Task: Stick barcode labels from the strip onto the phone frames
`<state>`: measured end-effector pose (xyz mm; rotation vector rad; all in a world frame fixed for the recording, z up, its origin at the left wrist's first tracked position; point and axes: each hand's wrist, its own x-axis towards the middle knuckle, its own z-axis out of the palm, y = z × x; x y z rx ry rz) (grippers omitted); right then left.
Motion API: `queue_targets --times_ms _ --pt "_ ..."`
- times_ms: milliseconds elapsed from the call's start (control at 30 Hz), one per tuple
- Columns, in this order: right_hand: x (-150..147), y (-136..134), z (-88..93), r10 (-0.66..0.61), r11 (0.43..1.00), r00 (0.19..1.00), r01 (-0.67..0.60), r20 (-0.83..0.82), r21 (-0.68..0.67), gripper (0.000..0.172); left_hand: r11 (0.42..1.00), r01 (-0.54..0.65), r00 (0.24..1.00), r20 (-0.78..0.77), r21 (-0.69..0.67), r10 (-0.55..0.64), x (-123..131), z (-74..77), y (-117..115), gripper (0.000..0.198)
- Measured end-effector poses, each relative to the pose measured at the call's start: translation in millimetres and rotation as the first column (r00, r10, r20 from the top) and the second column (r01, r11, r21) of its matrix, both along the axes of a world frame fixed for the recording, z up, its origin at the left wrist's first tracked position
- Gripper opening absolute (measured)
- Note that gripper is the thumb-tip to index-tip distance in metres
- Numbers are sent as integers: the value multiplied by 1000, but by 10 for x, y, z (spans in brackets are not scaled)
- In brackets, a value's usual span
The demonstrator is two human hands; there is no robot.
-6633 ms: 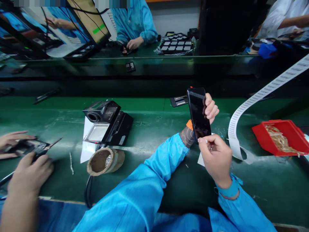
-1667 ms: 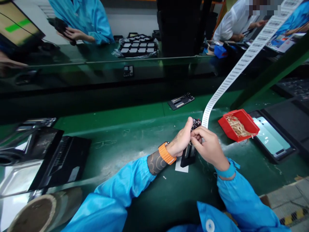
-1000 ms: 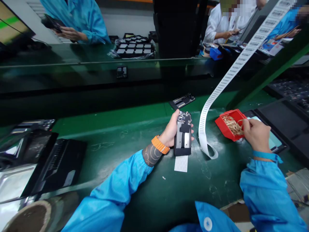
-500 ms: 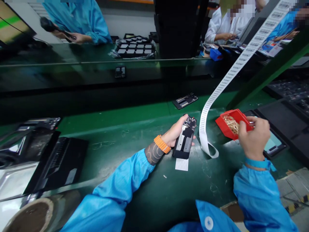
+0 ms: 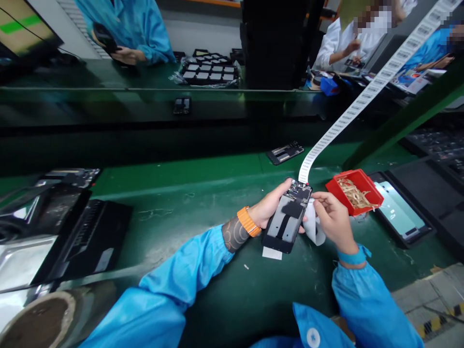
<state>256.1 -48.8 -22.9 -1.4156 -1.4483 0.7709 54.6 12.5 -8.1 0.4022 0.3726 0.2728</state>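
Observation:
My left hand (image 5: 270, 209) grips an opened phone (image 5: 288, 220) from underneath, its bare inner side with circuit parts facing up, tilted above the green bench. My right hand (image 5: 331, 220) is pinched shut at the phone's right edge, fingertips by its upper corner; what it pinches is too small to name. A long white label strip (image 5: 357, 104) hangs down from the upper right and curls behind the phone. A small white slip (image 5: 271, 253) lies on the bench under the phone.
A red bin (image 5: 355, 191) of thin tan pieces sits just right of my hands. Beyond it lies a dark tray with a phone screen (image 5: 398, 212). Another phone frame (image 5: 285, 152) rests further back. Dark equipment (image 5: 72, 232) fills the left. Other people work across the conveyor.
My right hand came back from the red bin to the phone's right edge, fingers pinched. My left hand tilted the phone and lifted it slightly toward the right.

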Motion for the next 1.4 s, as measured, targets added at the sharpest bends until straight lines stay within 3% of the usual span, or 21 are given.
queue_targets --times_ms 267,433,567,633,700,767,800,867,933,1000,1067,1167,1267,1400 --pt "-64 -55 30 -61 985 998 61 -5 164 14 999 -25 997 79 24 23 -29 33 -84 80" --pt "-24 -75 125 -61 954 967 -17 249 300 5 1000 -5 990 140 0 5 -32 34 -99 81" --pt "-68 -101 154 -189 869 886 -51 425 493 10 991 -81 978 185 -105 100 36 73 -135 81" --pt "-66 -104 136 -221 833 898 -29 380 553 8 980 -130 974 163 -147 154 75 97 -155 82" --pt "-26 -95 131 -283 809 943 136 176 573 7 976 -173 981 65 -132 183 89 97 -164 78" --pt "40 -77 170 -324 814 934 356 -151 458 9 977 -207 973 -113 -53 200 64 71 -163 65" --pt "70 -69 210 -310 845 900 409 -307 345 11 975 -223 954 -205 8 220 37 54 -161 57" --pt "85 -65 320 -226 935 812 335 -539 113 16 942 -295 892 -309 156 331 -30 29 -154 44" --pt "-3 -87 434 -145 985 739 168 -658 -29 19 841 -465 801 -273 277 533 -91 34 -133 37" --pt "-210 -134 515 -86 994 730 15 -678 -110 19 702 -664 692 -143 258 707 -118 68 -91 32" --pt "-495 -187 543 7 976 754 -149 -657 -161 18 619 -771 621 -42 151 783 -102 108 -34 30" --pt "-898 -243 514 151 931 797 -314 -585 -187 22 619 -784 621 62 46 782 -19 149 48 36" --pt "-1107 -263 472 157 941 862 -279 -482 -192 22 667 -745 661 134 -5 739 66 181 91 39" --pt "-1125 -270 463 122 953 910 -219 -396 -209 18 660 -751 652 129 -18 747 96 259 90 38"
